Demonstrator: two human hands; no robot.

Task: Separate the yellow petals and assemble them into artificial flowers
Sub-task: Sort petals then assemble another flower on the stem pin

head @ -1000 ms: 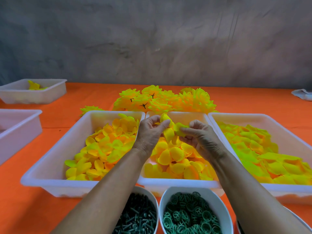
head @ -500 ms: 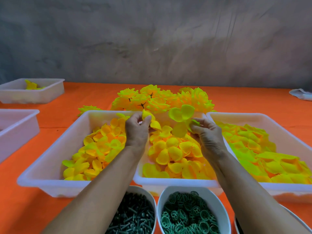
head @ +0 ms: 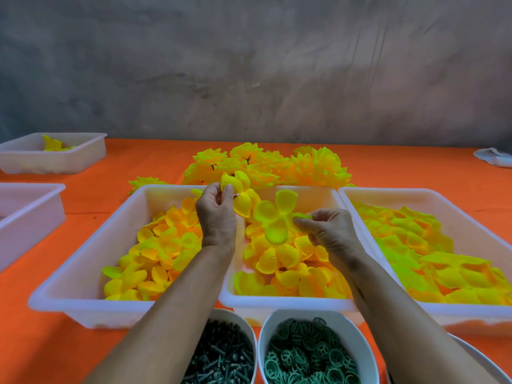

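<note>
Orange table [head: 83,167] — left hand [head: 216,217] pinches yellow petals [head: 239,194]; right hand [head: 329,231] pinches green-yellow petals [head: 273,217].

The left hand [head: 216,217] shows only its back, so its fingers [head: 227,193] hide where they meet the petal cluster [head: 240,195]. The petal piece [head: 273,217] just left of the right hand's fingers [head: 303,224] is motion-blurred, its edges smeared. Below both hands, the forearms cover part of the middle tray [head: 277,302]. The stem bowl [head: 221,353], ring bowl [head: 318,353] and a third bowl [head: 482,358] run off the bottom edge; the left tray [head: 30,206] and cloth [head: 494,156] are cropped at the sides
</note>
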